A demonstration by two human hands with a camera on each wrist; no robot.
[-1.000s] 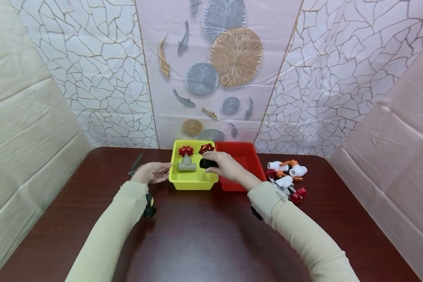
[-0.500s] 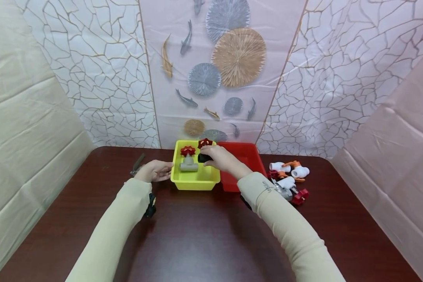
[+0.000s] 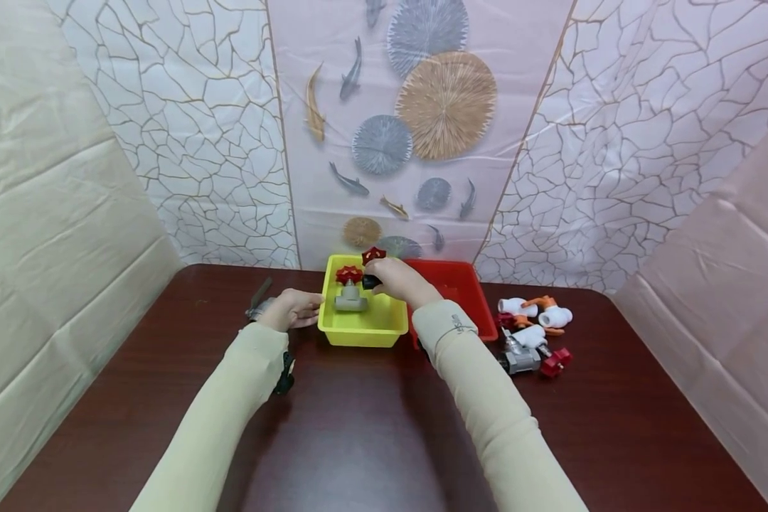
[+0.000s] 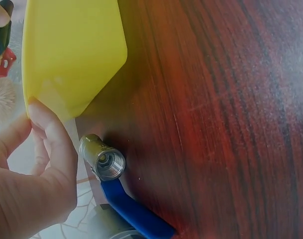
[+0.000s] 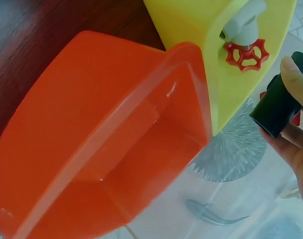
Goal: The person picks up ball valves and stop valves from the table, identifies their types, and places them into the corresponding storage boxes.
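My left hand [image 3: 291,311] pinches the left rim of the yellow bin [image 3: 363,338]; in the left wrist view the thumb and index finger meet at its edge. With my right hand [image 3: 398,277] I grip a black valve [image 5: 278,107] by its pipe body, raised over the far part of that bin. Its red handwheel [image 3: 374,254] points up and away, largely covered by the fingers in the right wrist view. Inside the yellow bin stands a grey valve [image 3: 350,304] with a red handwheel on top.
A red bin [image 3: 480,299] adjoins the yellow one. Right of it lies a pile of white valves [image 3: 531,336] with orange handles, a silver valve [image 3: 520,360] and red handles. By my left hand lies a metal ball valve [image 4: 109,162] with a blue lever [image 4: 136,209].
My right hand has carried the black valve slightly left and toward the bin's far side. The left hand keeps its hold on the rim. The head view has shifted a little.
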